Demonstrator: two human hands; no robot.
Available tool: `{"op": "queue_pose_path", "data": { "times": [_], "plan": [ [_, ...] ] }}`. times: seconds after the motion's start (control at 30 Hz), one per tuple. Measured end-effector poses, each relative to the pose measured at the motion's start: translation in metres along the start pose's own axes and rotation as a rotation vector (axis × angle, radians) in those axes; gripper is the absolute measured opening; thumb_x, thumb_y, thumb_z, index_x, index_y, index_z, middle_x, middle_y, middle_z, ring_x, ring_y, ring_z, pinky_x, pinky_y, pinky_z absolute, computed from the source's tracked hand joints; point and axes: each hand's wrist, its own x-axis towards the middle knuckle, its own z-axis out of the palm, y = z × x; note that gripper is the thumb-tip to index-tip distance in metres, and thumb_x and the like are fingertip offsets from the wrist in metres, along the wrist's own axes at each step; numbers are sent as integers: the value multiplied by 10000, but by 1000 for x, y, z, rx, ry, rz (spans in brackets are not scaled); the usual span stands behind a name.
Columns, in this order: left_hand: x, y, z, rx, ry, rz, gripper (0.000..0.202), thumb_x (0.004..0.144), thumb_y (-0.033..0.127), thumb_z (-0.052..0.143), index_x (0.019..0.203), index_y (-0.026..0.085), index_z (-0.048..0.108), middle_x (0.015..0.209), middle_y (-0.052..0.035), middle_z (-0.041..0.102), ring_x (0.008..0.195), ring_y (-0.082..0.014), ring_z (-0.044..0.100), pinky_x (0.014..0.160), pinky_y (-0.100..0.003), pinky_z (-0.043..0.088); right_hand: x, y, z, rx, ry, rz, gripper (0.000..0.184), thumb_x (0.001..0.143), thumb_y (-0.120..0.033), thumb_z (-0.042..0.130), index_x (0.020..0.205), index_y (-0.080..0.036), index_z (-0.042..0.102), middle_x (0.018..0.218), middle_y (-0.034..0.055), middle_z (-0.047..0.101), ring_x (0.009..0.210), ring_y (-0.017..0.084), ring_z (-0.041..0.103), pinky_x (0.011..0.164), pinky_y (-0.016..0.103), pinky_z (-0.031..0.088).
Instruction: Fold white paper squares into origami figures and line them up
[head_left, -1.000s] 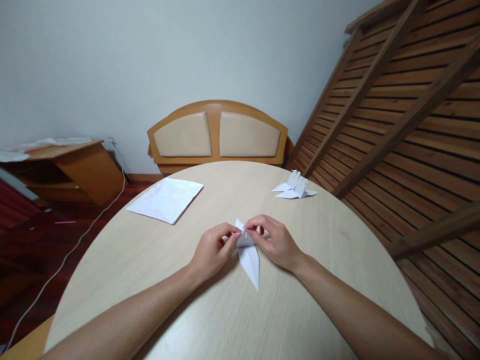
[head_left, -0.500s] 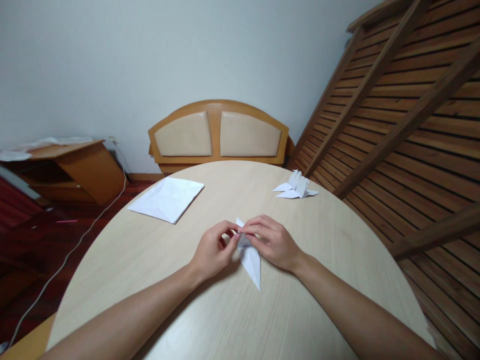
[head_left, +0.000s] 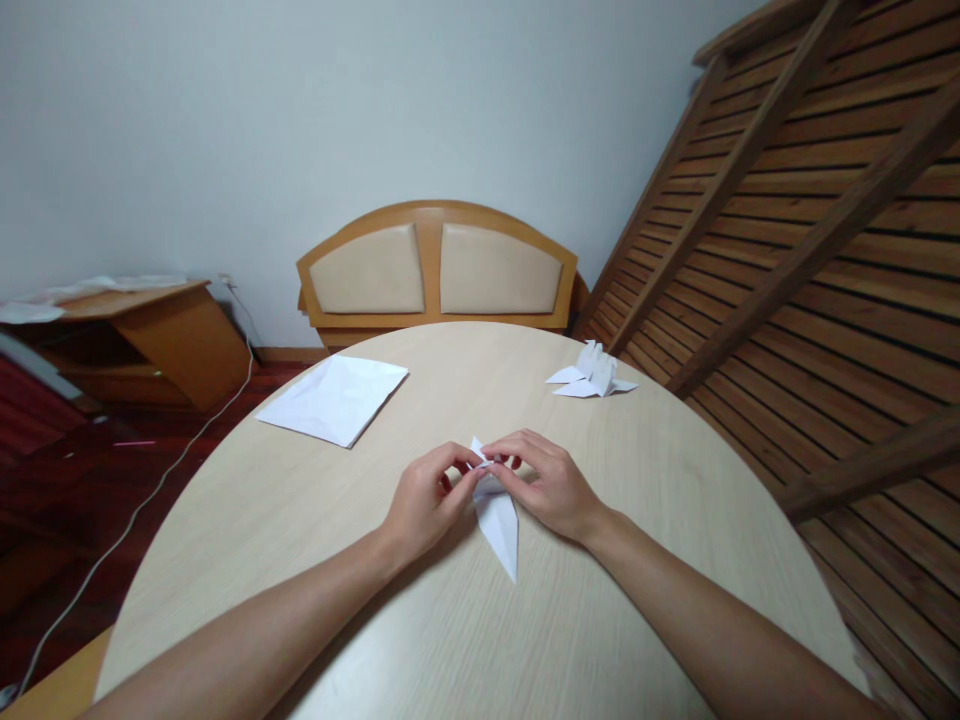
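A piece of folded white paper is between my hands near the middle of the table, one long point aimed toward me and a short tip showing beyond my fingers. My left hand pinches its upper part from the left, thumb and index finger together. From the right, my right hand grips the same upper part with thumb and fingertips. The fingertips of both hands nearly meet there and hide the fold between them. Farther back on the right sit folded paper birds, bunched together.
A stack of white paper sheets lies at the left of the round wooden table. Behind the table stands a padded headboard. Slatted wood panelling leans at the right. A low cabinet and a white cable are at the left.
The fingers of my right hand have drawn back and curled slightly at the paper's upper part. The paper's near point has shifted a little to the left. Everything else stays put.
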Motion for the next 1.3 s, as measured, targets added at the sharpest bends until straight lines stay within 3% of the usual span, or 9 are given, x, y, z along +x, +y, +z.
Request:
{"op": "queue_pose_path", "data": {
  "times": [0.3,0.77,1.3],
  "plan": [
    [-1,2,1,24,-2,1,150,940,294,577,909,177,667,875,-53,727,727,-152,642,588,-236,456,0,-4,3,24,52,98,117,933,-219,638,1049,-237,645,960,36,710,844,174,658,748,324,539],
    [0,-2,3,46,19,14,151,942,285,572,889,177,661,818,-30,703,677,-132,616,553,-219,445,3,0,-10,-65,-50,-98,197,942,-136,589,1101,-232,653,998,54,699,962,201,644,856,368,523],
    [1,-2,4,49,32,18,154,940,290,582,874,176,662,823,-26,705,676,-131,619,552,-219,446,0,6,-17,-54,-45,-3,81,890,-211,688,850,-218,617,965,37,689,920,186,643,844,351,500]
  ]
}}
